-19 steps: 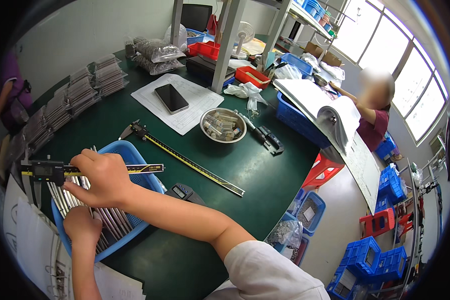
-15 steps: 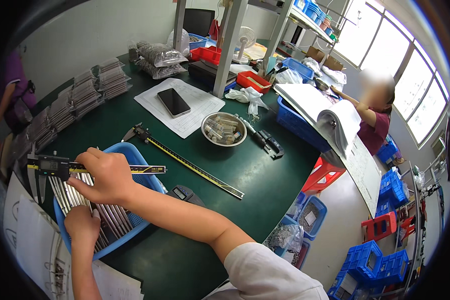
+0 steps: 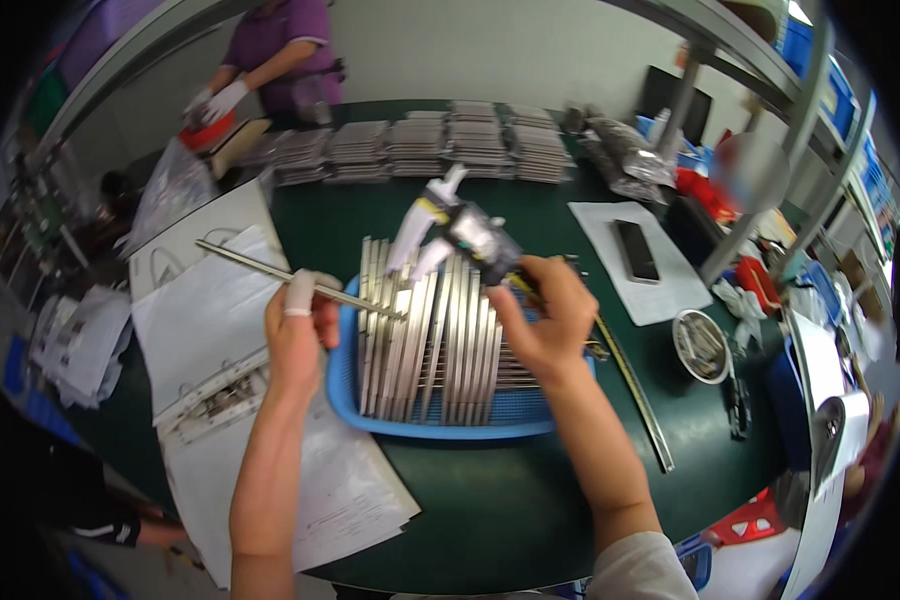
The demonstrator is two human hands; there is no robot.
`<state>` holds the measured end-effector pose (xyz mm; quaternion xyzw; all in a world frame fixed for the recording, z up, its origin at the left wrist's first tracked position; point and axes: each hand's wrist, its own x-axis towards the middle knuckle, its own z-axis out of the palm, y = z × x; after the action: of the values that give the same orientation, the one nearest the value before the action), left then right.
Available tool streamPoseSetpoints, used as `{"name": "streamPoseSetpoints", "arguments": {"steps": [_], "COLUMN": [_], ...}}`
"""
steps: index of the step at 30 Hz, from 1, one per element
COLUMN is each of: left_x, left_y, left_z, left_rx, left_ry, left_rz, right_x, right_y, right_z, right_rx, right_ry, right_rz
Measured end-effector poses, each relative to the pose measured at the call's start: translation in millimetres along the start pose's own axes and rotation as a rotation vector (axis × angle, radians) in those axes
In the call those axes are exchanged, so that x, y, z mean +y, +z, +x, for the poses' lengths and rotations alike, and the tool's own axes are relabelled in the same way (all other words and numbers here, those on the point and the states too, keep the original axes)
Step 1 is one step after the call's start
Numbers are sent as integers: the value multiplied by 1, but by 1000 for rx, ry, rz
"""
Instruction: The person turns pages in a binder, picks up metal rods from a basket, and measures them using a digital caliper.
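Note:
My left hand (image 3: 298,325), a covering on one finger, grips a thin metal rod (image 3: 238,256). The rod slants down to the right, its right end over the blue basket (image 3: 450,432). Inside that basket lie many similar silvery rods (image 3: 430,345), side by side. My right hand (image 3: 548,325) is closed round a digital caliper (image 3: 482,243), blurred by motion. The caliper's jaws hang above the far part of the rods, apart from the rod in my left hand.
A longer caliper (image 3: 638,400) lies right of the basket, near a phone (image 3: 636,250) on paper and a metal bowl (image 3: 702,345) of small parts. An open ring binder (image 3: 205,300) lies left. Bagged stacks (image 3: 420,145) line the back; a gloved person (image 3: 295,50) works behind.
The view has swung left. My left hand has lifted a rod out of the basket and moved left with it. My right hand still holds the caliper, now turned with its jaws pointing away.

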<state>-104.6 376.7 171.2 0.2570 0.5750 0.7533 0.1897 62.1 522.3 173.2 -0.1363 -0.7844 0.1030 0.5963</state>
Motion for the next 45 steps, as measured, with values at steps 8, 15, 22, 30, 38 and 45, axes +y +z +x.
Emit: {"name": "streamPoseSetpoints", "arguments": {"steps": [8,15,22,30,38,45], "left_x": [8,16,6,3,12,12], "left_y": [-53,-59,-52,-45,-45,-43], "left_z": [3,3,4,-2,-7,-10], "left_rx": [-13,85,217,308,357,299], "left_ry": [-75,-67,-4,186,246,243], "left_rz": [-384,-203,-249,-249,-259,-249], "right_x": [-16,-25,-32,-33,-31,-33], "right_y": [13,9,9,8,11,11], "right_z": [-2,-4,-2,-2,-3,-4], "right_rx": [-222,-440,-478,-528,-508,-517], "right_ry": [-99,-236,-317,-318,-336,-332], "right_rz": [49,-9,-69,-44,-26,-32]}}
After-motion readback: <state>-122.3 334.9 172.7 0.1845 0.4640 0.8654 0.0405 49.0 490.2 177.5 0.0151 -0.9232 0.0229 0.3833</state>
